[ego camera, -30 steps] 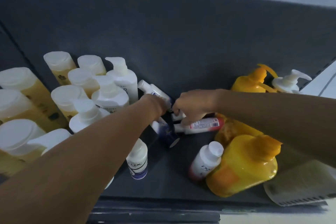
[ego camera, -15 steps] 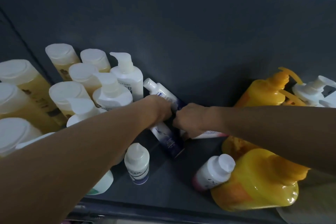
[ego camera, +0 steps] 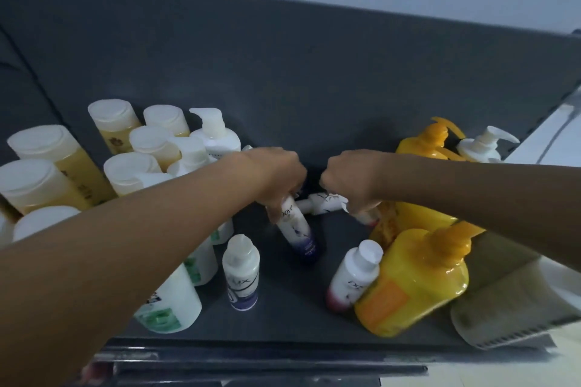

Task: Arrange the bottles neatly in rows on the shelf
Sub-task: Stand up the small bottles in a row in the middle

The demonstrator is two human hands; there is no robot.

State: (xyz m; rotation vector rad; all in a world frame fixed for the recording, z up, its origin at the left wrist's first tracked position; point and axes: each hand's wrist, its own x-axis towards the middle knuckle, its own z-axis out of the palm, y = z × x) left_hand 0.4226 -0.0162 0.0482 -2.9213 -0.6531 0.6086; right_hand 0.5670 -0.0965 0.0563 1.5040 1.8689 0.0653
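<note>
The person is sorting the loose middle of the dark shelf (ego camera: 283,317), where small bottles are lying and leaning while the left side is already standing in rows, so I judge the step in hand to be standing the fallen ones upright; the next move is probably calling for a lift and a turn to set each on its base in line with the rest. Starting with the biggest, the yellow pump jug (ego camera: 412,280) at the front right is tilting, full of opaque yellow liquid, with a second yellow jug (ego camera: 424,148) behind it. The amber bottles (ego camera: 56,154) with pale caps are showing golden liquid. The left hand (ego camera: 276,173) is closing around the top of the purple-based Dove bottle (ego camera: 295,229), which is leaning. The right hand (ego camera: 349,176) is curling over a small lying white bottle (ego camera: 323,203), though its fingers are hidden, so the grip I cannot confirm
</note>
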